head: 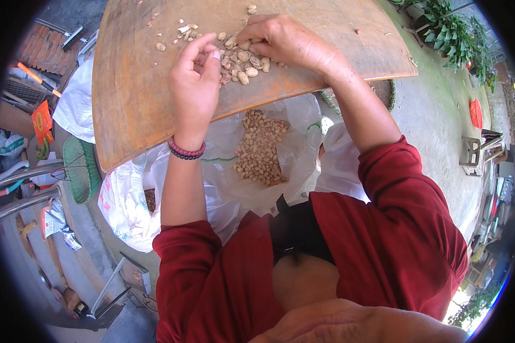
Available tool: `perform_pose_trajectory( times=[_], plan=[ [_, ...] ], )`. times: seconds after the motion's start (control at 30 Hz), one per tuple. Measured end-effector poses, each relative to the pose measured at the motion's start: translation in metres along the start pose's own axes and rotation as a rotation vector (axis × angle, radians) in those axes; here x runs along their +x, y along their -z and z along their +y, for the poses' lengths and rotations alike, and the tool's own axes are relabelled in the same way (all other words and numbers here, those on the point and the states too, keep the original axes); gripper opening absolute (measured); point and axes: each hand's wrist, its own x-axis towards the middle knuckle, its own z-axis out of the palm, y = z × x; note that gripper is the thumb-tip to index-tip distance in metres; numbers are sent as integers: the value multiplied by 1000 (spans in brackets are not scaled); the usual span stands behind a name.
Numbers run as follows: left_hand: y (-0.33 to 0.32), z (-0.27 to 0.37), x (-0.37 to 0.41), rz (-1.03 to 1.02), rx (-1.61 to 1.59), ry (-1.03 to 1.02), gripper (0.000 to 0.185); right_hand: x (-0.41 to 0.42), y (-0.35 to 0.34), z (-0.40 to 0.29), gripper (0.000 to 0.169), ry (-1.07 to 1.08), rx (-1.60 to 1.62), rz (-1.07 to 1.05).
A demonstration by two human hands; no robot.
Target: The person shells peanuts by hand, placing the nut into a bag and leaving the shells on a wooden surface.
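Observation:
A pile of peanuts in their shells (pixel 243 64) lies near the edge of a wooden tabletop (pixel 128 94), with some broken shells and reddish kernels mixed in. My right hand (pixel 283 40) reaches into the far side of the pile, its bent fingers and thumb closed around a peanut that is partly covered. At the pile's left side is my left hand (pixel 195 81), palm turned inward, thumb and forefinger apart, with nothing visible between them. Below the table edge, a translucent plastic bag (pixel 298 158) holds many shelled peanut kernels (pixel 262 145).
Loose shell pieces (pixel 184 30) are scattered left of the pile. A white woven sack (pixel 122 206) stands under the table's left side, near a green basket (pixel 81 171). On the right are a small stool (pixel 476 156), a red basin (pixel 476 114) and leafy plants (pixel 455 40).

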Motion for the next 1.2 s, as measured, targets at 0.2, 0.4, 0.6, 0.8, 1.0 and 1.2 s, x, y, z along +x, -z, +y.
perform_pose_trajectory(
  times=[0.2,0.4,0.6,0.8,1.0,1.2],
  plan=[
    [5,-3,5,25,134,-112,25,5,-2,10,18,-138,25,75],
    [4,-3,8,205,503,-444,29,5,4,3,20,-112,147,-36],
    [-3,1,2,64,-36,-68,23,6,-5,9,22,-61,34,-41],
    [-3,6,1,-40,-303,70,22,8,1,5,20,28,-19,-85],
    [-2,15,3,-134,-445,299,32,12,10,-2,28,-85,96,62],
    [0,5,6,-321,-895,517,48,8,26,-34,21,7,468,9]
  ],
)
